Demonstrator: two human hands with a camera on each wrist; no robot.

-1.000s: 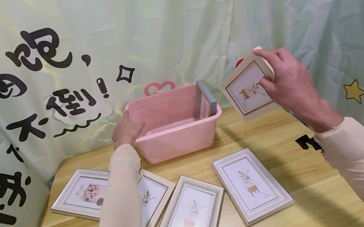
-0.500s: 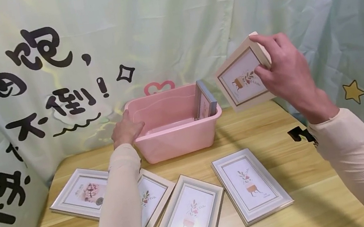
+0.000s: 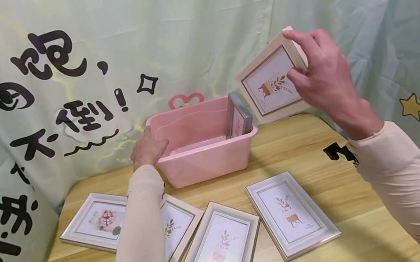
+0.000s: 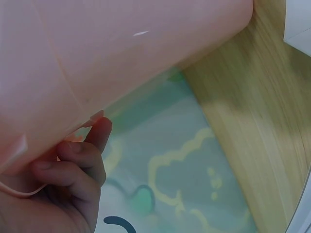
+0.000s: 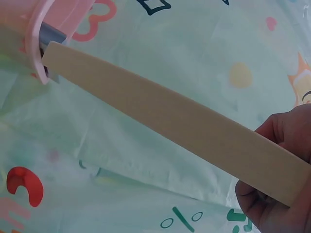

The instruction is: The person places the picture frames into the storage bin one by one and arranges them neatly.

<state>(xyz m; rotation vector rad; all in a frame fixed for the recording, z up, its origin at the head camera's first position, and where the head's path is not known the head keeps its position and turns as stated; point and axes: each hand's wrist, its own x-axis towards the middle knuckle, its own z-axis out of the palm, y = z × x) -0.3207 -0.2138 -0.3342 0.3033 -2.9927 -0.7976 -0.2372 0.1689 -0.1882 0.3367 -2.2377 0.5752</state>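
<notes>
My left hand (image 3: 148, 150) grips the left end of a pink plastic basin (image 3: 205, 166). In the left wrist view, its fingers (image 4: 80, 160) curl against the basin's outer side by the rim. One grey-edged picture frame (image 3: 239, 119) stands on edge inside the basin's right end. Above and right of the basin, my right hand (image 3: 324, 77) pinches a cream picture frame (image 3: 270, 79) by its right end, thumb on the front. That frame hangs tilted in the air, its plant print facing me. The right wrist view shows its plain side edge (image 5: 155, 114), with fingers and thumb on opposite faces.
Several picture frames lie face up on the wooden table (image 3: 360, 212): a flower one (image 3: 97, 222) at left, one (image 3: 180, 232) partly under my left forearm, one (image 3: 221, 247) at front centre, one (image 3: 292, 213) at right. A printed cloth (image 3: 195, 29) hangs behind.
My right hand has risen and moved left with the cream picture frame, closer to the basin. The left hand keeps its hold on the basin, which stays in place.
</notes>
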